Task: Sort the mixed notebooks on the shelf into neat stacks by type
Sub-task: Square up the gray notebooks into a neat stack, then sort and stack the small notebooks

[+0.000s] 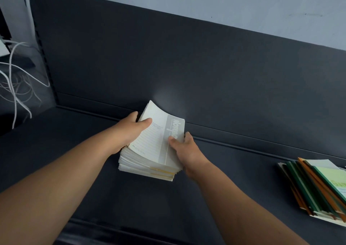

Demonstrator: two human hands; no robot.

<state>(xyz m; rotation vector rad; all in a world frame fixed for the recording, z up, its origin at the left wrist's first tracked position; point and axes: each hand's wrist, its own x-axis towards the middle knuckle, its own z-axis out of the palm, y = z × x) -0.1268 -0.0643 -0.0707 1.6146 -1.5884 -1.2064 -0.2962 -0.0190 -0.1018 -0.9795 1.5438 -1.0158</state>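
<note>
Edges needed squaring, I judged, as my left hand (131,130) and right hand (184,148) gripped the white paper notebook stack (149,163).

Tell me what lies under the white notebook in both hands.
Under the white notebook sits a stack of notebooks, some yellow-spined, on the dark shelf. The left hand and right hand hide its sides; lower covers cannot be seen.

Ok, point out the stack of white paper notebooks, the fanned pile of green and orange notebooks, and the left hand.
Stack of white paper notebooks (149,143): head view, lined top cover.
Fanned pile of green and orange notebooks (316,190): head view, fanned spines.
Left hand (129,130): head view, back of the hand.
</note>
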